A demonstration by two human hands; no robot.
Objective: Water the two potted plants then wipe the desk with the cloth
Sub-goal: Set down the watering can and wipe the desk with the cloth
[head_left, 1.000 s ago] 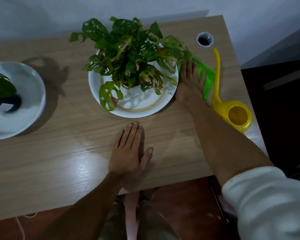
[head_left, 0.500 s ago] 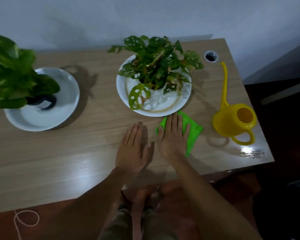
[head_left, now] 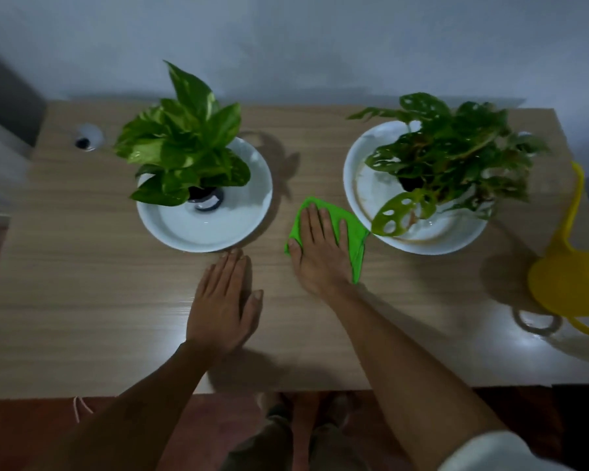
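A green cloth [head_left: 356,232] lies flat on the wooden desk [head_left: 82,283], between the two plants. My right hand [head_left: 320,246] presses down on it with the fingers spread. My left hand [head_left: 223,307] rests flat on the bare desk just left of it, holding nothing. A bright-leaved potted plant [head_left: 184,147] stands in a white dish [head_left: 245,226] at the left. A dark, holed-leaf potted plant [head_left: 449,158] stands in a second white dish [head_left: 361,198] at the right.
A yellow watering can [head_left: 565,277] sits at the desk's right edge, its spout pointing away from me. A round cable hole [head_left: 87,137] is at the far left corner. A wall runs behind the desk. My legs and the reddish floor show below the near edge.
My right hand has slid the cloth from beside the watering can, along the front of the right dish, to the gap between the two dishes. My left hand stayed flat on the desk.
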